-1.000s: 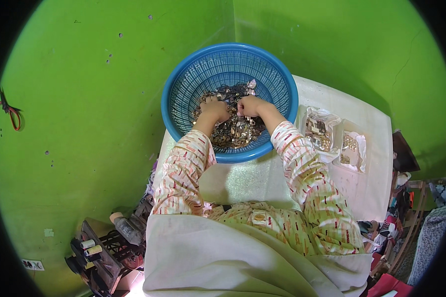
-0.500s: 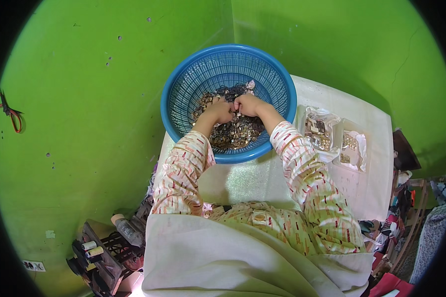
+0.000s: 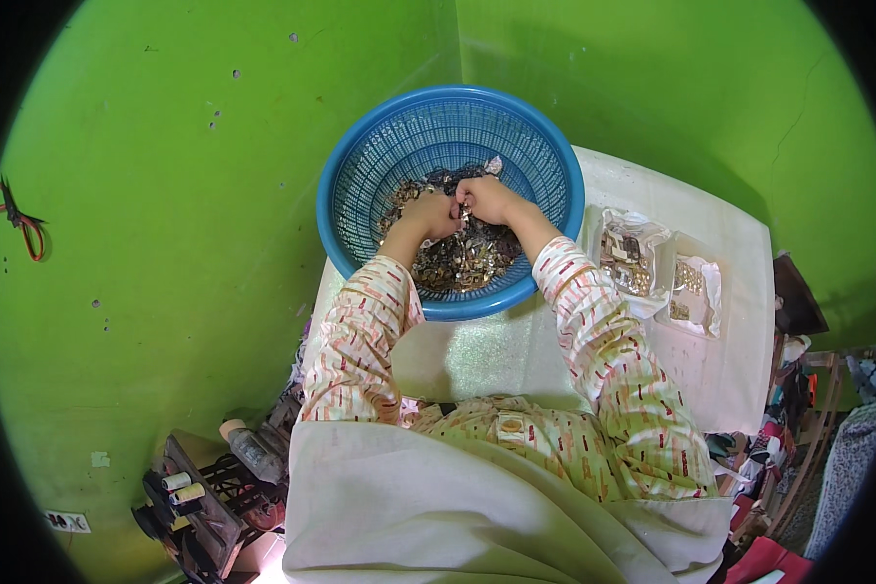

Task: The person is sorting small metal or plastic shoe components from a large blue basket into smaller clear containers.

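Inside a blue plastic basket (image 3: pixel 547 156) lies a heap of small metallic pieces (image 3: pixel 462 265), gold, silver and dark, too small to name singly. My left hand (image 3: pixel 430 215) is over the left of the heap with its fingers curled in. Beside it my right hand (image 3: pixel 489 200) comes in from the right, its fingertips pinched together close to those of the left. A small shiny bit seems to be between the two hands, but what it is cannot be made out. A crumpled silvery piece (image 3: pixel 493 164) rests at the heap's far edge.
The basket stands on a white table (image 3: pixel 725 375) against green walls. To its right are two lined trays, one with mixed metal parts (image 3: pixel 625 251), the other with small gold pieces (image 3: pixel 689 282). A sewing machine (image 3: pixel 204 501) and a clear bottle (image 3: pixel 253 453) are at lower left.
Both hands stay together over the heap. My right hand has shifted slightly left and its fingers have turned a little; the left has barely moved.
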A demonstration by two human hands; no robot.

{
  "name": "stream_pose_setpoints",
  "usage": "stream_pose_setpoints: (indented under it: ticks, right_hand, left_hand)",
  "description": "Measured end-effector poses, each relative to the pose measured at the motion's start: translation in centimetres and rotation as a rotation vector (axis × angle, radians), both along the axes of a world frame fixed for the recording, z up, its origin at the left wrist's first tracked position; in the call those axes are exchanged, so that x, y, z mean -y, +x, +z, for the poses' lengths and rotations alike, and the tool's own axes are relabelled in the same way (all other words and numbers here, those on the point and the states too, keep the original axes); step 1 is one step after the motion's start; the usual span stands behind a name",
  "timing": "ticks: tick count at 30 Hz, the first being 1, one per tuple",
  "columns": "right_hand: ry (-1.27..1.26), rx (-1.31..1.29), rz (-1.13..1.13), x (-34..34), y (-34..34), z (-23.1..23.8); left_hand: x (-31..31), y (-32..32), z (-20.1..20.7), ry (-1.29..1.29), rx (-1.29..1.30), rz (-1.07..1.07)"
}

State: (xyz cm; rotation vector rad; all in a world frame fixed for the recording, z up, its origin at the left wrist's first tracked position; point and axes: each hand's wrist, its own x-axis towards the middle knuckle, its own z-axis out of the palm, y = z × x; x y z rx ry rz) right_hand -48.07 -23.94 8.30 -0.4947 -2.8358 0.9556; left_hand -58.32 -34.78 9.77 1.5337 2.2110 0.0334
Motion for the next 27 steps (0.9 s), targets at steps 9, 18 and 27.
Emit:
stream_pose_setpoints:
  ticks: [9,18,27]
  right_hand:
    - [-0.174,-0.021,-0.081,0.3,-0.3,0.7]
    - [0.049,0.058,-0.148,0.0,-0.1,0.1]
    - [0.050,0.131,-0.218,-0.1,0.2,0.7]
  left_hand:
    - [0.1,-0.1,0.5,-0.021,0.029,0.079]
    - [-0.1,-0.1,0.4,-0.012,-0.025,0.068]
    - [0.1,-0.1,1.5,-0.004,-0.051,0.139]
